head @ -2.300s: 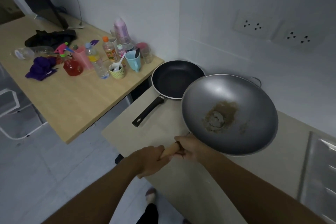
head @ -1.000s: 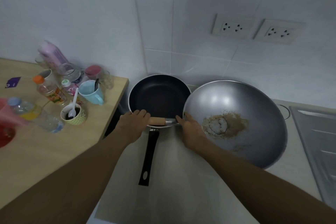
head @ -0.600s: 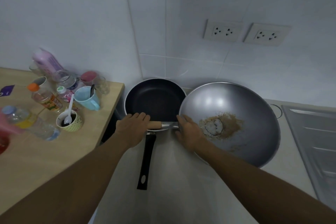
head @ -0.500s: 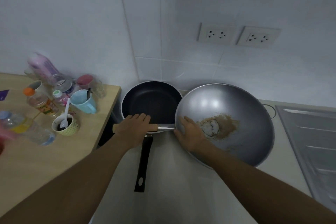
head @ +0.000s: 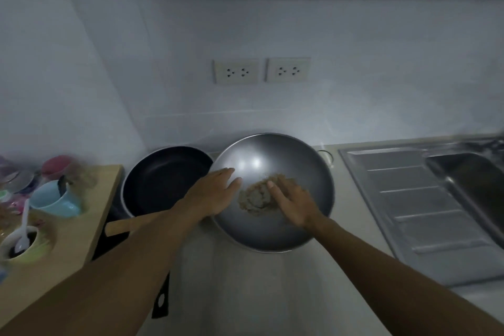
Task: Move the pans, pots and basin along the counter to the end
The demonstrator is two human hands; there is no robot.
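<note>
A grey steel wok with a brown crusted patch in its bottom rests on the pale counter near the wall. Its wooden handle sticks out to the left, free of both hands. A black frying pan sits just left of the wok, rims touching; its black handle points toward me. My left hand is open, fingers spread, over the wok's left rim. My right hand is open over the wok's middle, next to the brown patch. Neither hand grips anything.
A steel sink with a ribbed drainboard adjoins the counter on the right. At left, a wooden table holds a blue mug, a green cup with a white spoon and bottles. Two wall sockets sit above.
Both hands have let go of the wok's handle and rim and moved right, over the wok's bowl. The wok now rests beside the black pan. The view has swung right, showing the sink.
</note>
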